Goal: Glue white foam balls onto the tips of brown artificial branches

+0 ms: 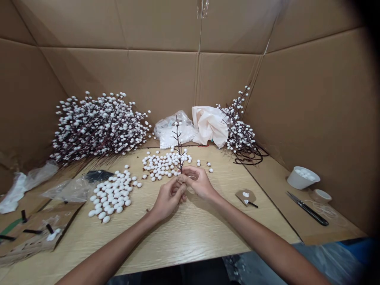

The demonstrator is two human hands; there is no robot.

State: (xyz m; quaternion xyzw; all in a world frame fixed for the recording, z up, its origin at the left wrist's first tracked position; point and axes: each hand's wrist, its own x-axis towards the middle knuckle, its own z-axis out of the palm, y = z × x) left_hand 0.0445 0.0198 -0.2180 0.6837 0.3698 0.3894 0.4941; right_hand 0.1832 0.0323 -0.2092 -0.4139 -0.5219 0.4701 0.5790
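A thin dark twig (pixel 179 148) stands upright between my two hands, with a few white berries near its top. My left hand (pixel 170 196) is closed around its lower end, fingers pinched together. My right hand (pixel 197 180) pinches the twig just above, its fingertips touching those of the left. Behind the hands lies a spread of loose white berries (pixel 162 164) on the wooden table (pixel 192 233). A second group of larger white berries (pixel 111 196) lies to the left of my left hand.
Bundles of berry branches stand at the back left (pixel 101 126) and back right (pixel 242 132). Between them are a clear bag (pixel 175 130) and crumpled cloth (pixel 209 124). At right are a white cup (pixel 303 178), tape roll (pixel 321 196) and scissors (pixel 310 210). Cardboard (pixel 246 196) bears white glue.
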